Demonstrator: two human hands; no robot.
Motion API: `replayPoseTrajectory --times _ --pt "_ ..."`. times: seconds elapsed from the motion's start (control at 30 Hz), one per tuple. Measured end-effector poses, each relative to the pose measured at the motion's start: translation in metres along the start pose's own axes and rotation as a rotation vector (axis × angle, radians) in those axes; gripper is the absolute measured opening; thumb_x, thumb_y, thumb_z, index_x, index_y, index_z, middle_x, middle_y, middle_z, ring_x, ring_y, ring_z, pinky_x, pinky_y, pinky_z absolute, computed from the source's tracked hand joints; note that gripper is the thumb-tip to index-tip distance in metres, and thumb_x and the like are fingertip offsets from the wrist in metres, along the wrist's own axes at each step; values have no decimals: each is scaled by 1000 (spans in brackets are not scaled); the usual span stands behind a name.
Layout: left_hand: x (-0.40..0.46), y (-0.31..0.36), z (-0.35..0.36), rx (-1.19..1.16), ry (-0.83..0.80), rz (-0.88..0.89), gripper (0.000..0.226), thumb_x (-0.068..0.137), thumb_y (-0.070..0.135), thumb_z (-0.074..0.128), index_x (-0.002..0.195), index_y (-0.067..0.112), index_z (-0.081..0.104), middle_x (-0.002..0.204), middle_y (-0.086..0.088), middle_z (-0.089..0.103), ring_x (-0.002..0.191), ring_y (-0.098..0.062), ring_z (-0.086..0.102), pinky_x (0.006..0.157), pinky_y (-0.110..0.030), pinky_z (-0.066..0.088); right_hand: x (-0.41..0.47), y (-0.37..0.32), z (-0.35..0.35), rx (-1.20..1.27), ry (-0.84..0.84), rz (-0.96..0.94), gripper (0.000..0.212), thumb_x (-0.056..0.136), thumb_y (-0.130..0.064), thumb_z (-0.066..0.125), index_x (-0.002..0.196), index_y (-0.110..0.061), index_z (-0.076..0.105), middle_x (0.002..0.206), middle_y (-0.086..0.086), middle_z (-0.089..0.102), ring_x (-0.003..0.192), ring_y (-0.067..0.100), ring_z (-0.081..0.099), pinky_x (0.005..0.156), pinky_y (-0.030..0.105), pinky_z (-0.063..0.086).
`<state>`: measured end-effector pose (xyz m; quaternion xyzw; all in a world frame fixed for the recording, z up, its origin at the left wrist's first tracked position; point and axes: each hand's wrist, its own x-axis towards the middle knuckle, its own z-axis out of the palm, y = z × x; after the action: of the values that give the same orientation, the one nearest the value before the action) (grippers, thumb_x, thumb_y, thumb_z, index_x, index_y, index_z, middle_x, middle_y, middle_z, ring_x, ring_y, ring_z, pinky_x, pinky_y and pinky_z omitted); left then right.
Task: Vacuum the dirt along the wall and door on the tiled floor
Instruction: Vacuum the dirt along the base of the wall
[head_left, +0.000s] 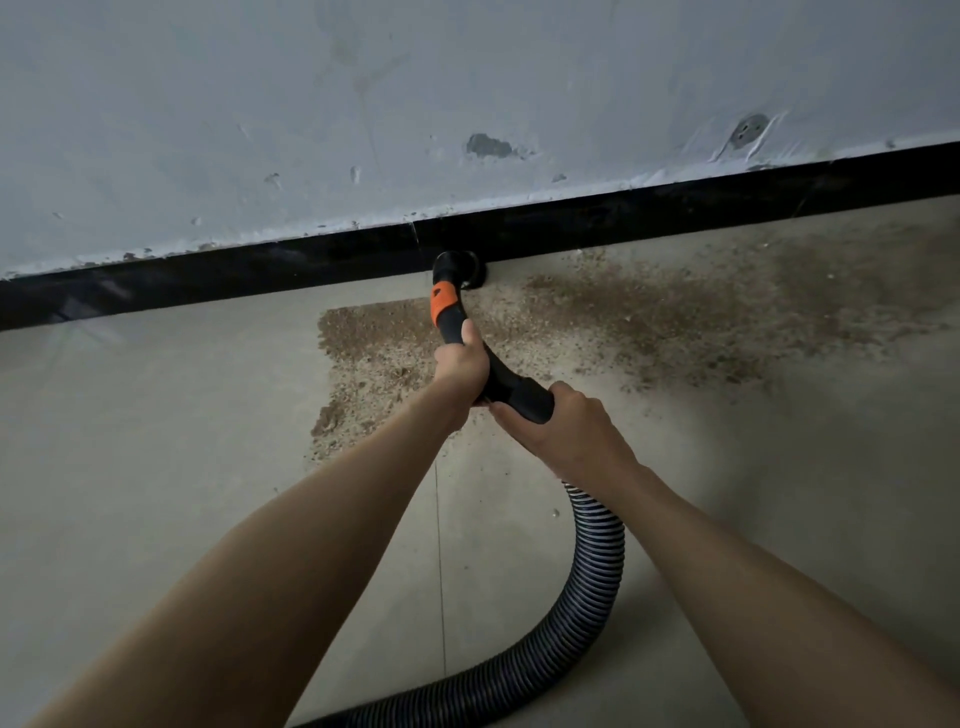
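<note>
Much dirt (649, 317) covers tiled floor (156, 441) below black skirting (260, 275).

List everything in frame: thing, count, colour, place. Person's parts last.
vacuum nozzle: 1, black, on the floor against the skirting
orange collar: 1, orange, on the handle tube just behind the nozzle
handle tube: 1, black, curved, centre, gripped by both hands
hose: 1, black ribbed, loops from the handle to the bottom edge
dirt: 1 spread, brown, on the floor beside the skirting, centre to right
tiled floor: 1, beige, lower frame
skirting: 1 strip, black, at the wall's base
wall: 1, pale grey, chipped, upper frame
left hand: 1, gripping the tube nearer the nozzle
right hand: 1, gripping the tube's rear end
</note>
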<state>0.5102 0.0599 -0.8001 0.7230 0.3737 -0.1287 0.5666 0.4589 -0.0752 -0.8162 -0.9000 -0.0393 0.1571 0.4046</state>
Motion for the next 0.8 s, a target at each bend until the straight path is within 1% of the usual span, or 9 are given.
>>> replayPoseTrajectory --times 0.07,0.13,0.2,0.33,0.43,0.53,0.57,0.67,0.8 --pt "-2 4 11 4 -43 2 60 99 50 25 135 2 34 97 -9 51 74 -19 52 47 -27 40 -3 6 -8 -13 32 14 52 77 -71 62 78 -22 46 72 -2 58 58 13 57 47 25 39" --pt "-4 8 21 4 -81 6 57 100 49 26 133 3 37 89 -7 52 72 -18 53 48 -27 42 -5 12 -17 -38 48 23 51 78 -71 61 78 -23 45 72 -3 58 57 12 56 47 25 38" --pt "-6 11 30 -5 -122 7 57 100 47 25 132 3 38 85 -6 50 73 -20 54 54 -29 46 -7 18 -23 -65 62 31 51 79 -71 60 78 -23 44 72 -3 57 56 13 55 47 26 37" --pt "-12 15 50 -18 -213 37 56 100 47 26 133 3 35 94 -10 53 85 -25 58 66 -33 53 -11 31 -33 -83 95 94 52 79 -71 59 81 -21 46 76 0 58 62 16 58 50 29 40" --pt "-15 18 63 13 -237 52 57 100 48 28 131 1 39 100 -12 55 78 -22 57 60 -29 50 -14 40 -40 -69 116 132 53 79 -70 60 89 -18 51 78 0 60 67 16 60 54 31 45" --pt "-14 18 65 24 -243 58 57 100 48 28 128 1 43 106 -14 58 81 -24 59 60 -28 51 -15 40 -40 -86 143 127 55 79 -69 60 91 -17 51 77 0 59 68 17 60 58 34 49" --pt "-13 17 62 16 -237 69 57 100 48 29 126 0 44 103 -13 59 81 -24 59 57 -27 50 -14 38 -38 -98 152 117 54 79 -69 60 89 -17 50 76 0 59 67 17 59 57 33 49" --pt "-12 15 48 25 -188 116 54 100 47 30 122 1 48 84 -5 55 70 -17 56 49 -23 43 -14 26 -29 -122 172 87 50 80 -68 60 79 -22 43 71 0 56 61 16 57 51 31 43" --pt "-12 12 25 34 -150 116 52 100 45 30 122 1 47 87 -7 54 69 -17 54 50 -24 43 -17 8 -16 -171 155 65 51 81 -69 58 79 -21 40 69 -1 55 58 14 55 48 29 38"
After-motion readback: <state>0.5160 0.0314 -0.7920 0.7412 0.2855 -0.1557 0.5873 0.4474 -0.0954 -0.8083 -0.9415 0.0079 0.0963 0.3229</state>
